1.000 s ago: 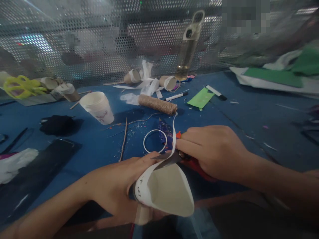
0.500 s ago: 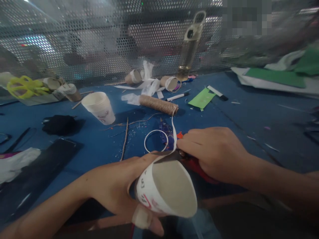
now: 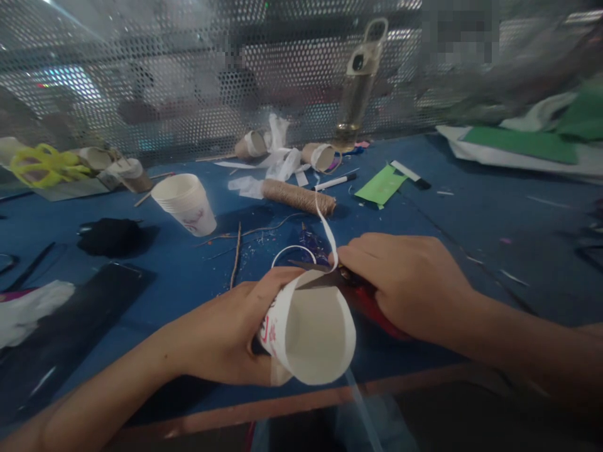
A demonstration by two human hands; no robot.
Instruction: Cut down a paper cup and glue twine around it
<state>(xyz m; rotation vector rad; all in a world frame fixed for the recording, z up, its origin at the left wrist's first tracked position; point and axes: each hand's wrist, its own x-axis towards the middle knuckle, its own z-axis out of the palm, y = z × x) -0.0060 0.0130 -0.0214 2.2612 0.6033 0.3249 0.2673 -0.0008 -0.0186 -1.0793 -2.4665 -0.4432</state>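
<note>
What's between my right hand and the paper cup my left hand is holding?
In the head view, scissors: their red handle in your right hand, open blades at the cup's rim. A white strip curls there too.

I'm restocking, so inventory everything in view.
Paper cup: 1, white, left hand
Scissors: 1, red-handled, right hand
Paper strip: 1, white, cup's rim
Ring: 1, white, beyond cup
Stacked cups: several, white, left
Twine roll: 1, brown, centre
Markers: 2, white, beyond twine
Card: 1, green, beside markers
Bottle: 1, clear, far edge
Loop handles: count unclear, yellow, left
Black bundle: 1, black, left
Twigs: several, brown, near ring
Scraps: uncounted, mixed, across table
Mesh: 1, grey, background
Left hand: 1, bare, around cup
Right hand: 1, bare, on scissors
</note>
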